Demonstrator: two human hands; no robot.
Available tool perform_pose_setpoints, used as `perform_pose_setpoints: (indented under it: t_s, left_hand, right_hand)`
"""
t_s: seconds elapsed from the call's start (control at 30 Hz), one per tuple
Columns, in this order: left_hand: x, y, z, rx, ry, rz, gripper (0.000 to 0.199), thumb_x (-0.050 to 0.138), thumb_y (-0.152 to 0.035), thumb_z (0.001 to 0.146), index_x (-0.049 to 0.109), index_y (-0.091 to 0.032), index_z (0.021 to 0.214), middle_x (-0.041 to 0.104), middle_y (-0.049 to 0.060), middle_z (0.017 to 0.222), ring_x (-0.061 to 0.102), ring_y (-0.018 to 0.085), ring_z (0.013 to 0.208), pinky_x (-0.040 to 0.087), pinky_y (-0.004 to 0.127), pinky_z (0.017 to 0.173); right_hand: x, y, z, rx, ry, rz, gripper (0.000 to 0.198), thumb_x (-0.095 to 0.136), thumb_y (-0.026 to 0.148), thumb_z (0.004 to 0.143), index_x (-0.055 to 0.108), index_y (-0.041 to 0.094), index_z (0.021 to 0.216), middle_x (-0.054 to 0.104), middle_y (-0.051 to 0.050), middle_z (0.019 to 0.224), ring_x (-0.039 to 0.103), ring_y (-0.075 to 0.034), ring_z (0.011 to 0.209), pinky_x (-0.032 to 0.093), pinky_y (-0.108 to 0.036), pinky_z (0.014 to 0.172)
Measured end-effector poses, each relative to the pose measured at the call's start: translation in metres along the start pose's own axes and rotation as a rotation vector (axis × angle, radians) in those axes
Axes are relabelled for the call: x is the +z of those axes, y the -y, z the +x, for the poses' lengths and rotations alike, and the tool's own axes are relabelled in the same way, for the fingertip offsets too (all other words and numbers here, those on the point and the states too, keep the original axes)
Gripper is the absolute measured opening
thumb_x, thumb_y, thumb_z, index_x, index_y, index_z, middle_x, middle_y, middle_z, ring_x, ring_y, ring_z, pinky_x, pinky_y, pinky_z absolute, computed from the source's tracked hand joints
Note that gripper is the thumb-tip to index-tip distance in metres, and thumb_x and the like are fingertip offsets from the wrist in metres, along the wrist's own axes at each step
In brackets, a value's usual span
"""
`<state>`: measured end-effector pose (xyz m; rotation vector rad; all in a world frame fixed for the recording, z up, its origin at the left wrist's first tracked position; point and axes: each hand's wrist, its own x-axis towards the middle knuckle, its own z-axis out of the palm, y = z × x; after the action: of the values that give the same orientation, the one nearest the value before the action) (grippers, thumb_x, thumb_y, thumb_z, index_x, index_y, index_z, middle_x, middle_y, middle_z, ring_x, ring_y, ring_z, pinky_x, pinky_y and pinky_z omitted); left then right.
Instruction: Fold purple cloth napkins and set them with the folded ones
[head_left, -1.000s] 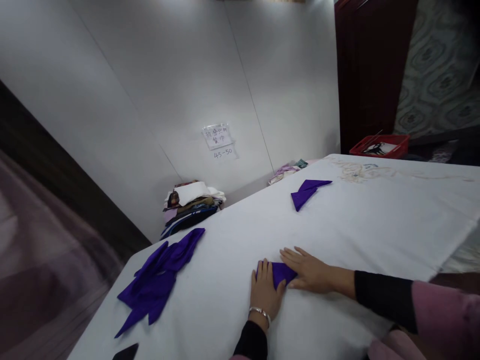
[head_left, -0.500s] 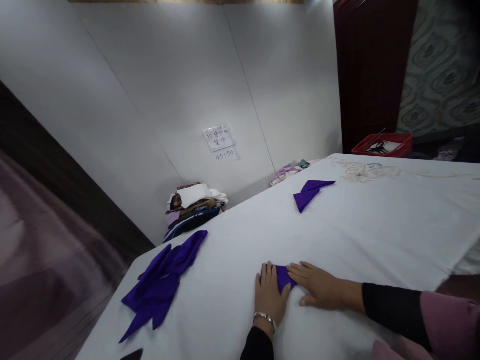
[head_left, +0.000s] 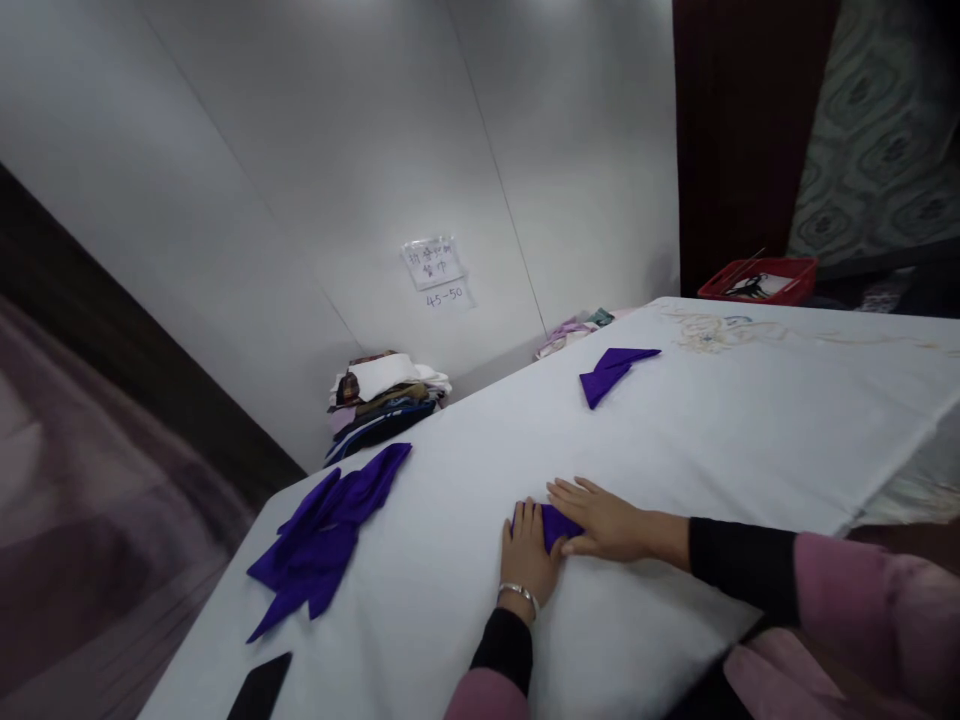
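Observation:
A small folded purple cloth napkin (head_left: 553,524) lies flat on the white-covered table (head_left: 450,560), partly hidden under both hands. My left hand (head_left: 529,552) rests on its left part, palm down, fingers stretched out. From the right, my right hand (head_left: 600,520) lies flat over the napkin's right edge with fingers extended and slightly spread. Further back on the table is a folded purple napkin (head_left: 609,374) with pointed ends. To the left spreads a loose heap of purple napkins (head_left: 330,540).
A black flat phone-like object (head_left: 261,688) lies at the near left edge. Stacked folded clothes (head_left: 382,395) stand beyond the table by the wall, with more cloth (head_left: 566,335) further right. A red basket (head_left: 795,285) sits past the far right edge. A handwritten sign (head_left: 433,264) hangs on the wall.
The view has tilted down slightly, so the table things appear higher and more of the black object shows. My right hand has shifted left, further over the napkin; the left stays on it.

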<state>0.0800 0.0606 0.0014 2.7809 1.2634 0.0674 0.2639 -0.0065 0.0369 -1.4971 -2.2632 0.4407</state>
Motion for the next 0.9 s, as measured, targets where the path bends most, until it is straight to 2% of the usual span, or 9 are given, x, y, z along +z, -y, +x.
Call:
perform_pose_setpoints:
  t_s: [0.13, 0.27, 0.37, 0.47, 0.67, 0.73, 0.83, 0.9]
  left_hand:
    - [-0.008, -0.005, -0.004, 0.018, 0.022, -0.021, 0.06, 0.033, -0.044, 0.092, 0.027, -0.015, 0.145, 0.024, 0.009, 0.153, 0.015, 0.025, 0.142, 0.017, 0.046, 0.114]
    - [-0.01, -0.01, -0.007, 0.035, 0.018, -0.055, 0.066, 0.03, -0.047, 0.093, 0.026, -0.005, 0.143, 0.024, 0.017, 0.152, 0.015, 0.03, 0.141, 0.015, 0.048, 0.112]
    - [-0.009, -0.013, -0.007, 0.056, 0.004, -0.075, 0.068, 0.022, -0.048, 0.095, 0.026, 0.001, 0.141, 0.024, 0.022, 0.15, 0.015, 0.032, 0.14, 0.014, 0.05, 0.11]
    - [-0.01, -0.013, -0.005, 0.046, 0.013, -0.102, 0.068, 0.023, -0.05, 0.094, 0.026, -0.001, 0.141, 0.023, 0.021, 0.151, 0.014, 0.03, 0.14, 0.015, 0.048, 0.109]
    - [-0.01, 0.002, -0.022, -0.091, -0.005, -0.171, 0.064, 0.012, -0.04, 0.096, 0.021, 0.004, 0.142, 0.021, 0.024, 0.15, 0.013, 0.032, 0.14, 0.017, 0.048, 0.106]
    - [-0.011, 0.007, -0.031, -0.157, -0.017, -0.227, 0.059, 0.015, -0.035, 0.097, 0.024, 0.004, 0.14, 0.026, 0.024, 0.149, 0.014, 0.032, 0.139, 0.014, 0.048, 0.107]
    - [-0.018, 0.012, -0.037, -0.269, -0.05, -0.397, 0.05, 0.034, -0.031, 0.094, 0.039, -0.002, 0.135, 0.033, 0.019, 0.147, 0.019, 0.03, 0.139, 0.01, 0.045, 0.11]
    - [-0.025, 0.013, -0.031, -0.34, -0.058, -0.5, 0.043, 0.048, -0.032, 0.089, 0.051, -0.009, 0.126, 0.042, 0.016, 0.142, 0.028, 0.029, 0.135, 0.014, 0.042, 0.111]
  right_hand:
    - [0.025, 0.007, 0.016, 0.02, 0.083, 0.025, 0.09, 0.047, 0.064, 0.082, 0.024, 0.004, 0.145, 0.024, -0.024, 0.149, 0.02, -0.033, 0.138, 0.015, -0.05, 0.112]
    - [0.046, -0.011, -0.008, 0.025, -0.007, -0.031, 0.08, 0.045, 0.059, 0.086, 0.032, 0.005, 0.143, 0.03, -0.021, 0.148, 0.022, -0.03, 0.138, 0.016, -0.047, 0.112]
    - [0.051, -0.03, -0.028, 0.019, -0.052, -0.065, 0.075, 0.043, 0.06, 0.086, 0.037, 0.009, 0.141, 0.034, -0.019, 0.147, 0.025, -0.028, 0.137, 0.017, -0.046, 0.111]
    - [0.051, -0.041, -0.038, 0.008, -0.076, -0.119, 0.071, 0.04, 0.059, 0.088, 0.037, 0.013, 0.142, 0.034, -0.017, 0.147, 0.027, -0.026, 0.137, 0.018, -0.047, 0.111]
    - [0.053, -0.043, -0.041, -0.043, -0.122, -0.178, 0.07, 0.036, 0.059, 0.089, 0.037, 0.011, 0.141, 0.038, -0.018, 0.145, 0.029, -0.025, 0.136, 0.023, -0.047, 0.108]
    - [0.055, -0.044, -0.04, -0.052, -0.133, -0.195, 0.07, 0.035, 0.06, 0.089, 0.038, 0.011, 0.14, 0.039, -0.018, 0.144, 0.03, -0.026, 0.135, 0.025, -0.047, 0.107]
    - [0.057, -0.047, -0.039, -0.049, -0.135, -0.212, 0.071, 0.036, 0.06, 0.089, 0.038, 0.012, 0.141, 0.039, -0.019, 0.144, 0.034, -0.028, 0.133, 0.028, -0.049, 0.106]
    - [0.058, -0.049, -0.039, -0.058, -0.124, -0.217, 0.071, 0.038, 0.06, 0.088, 0.035, 0.015, 0.143, 0.038, -0.018, 0.145, 0.034, -0.03, 0.133, 0.03, -0.051, 0.106]
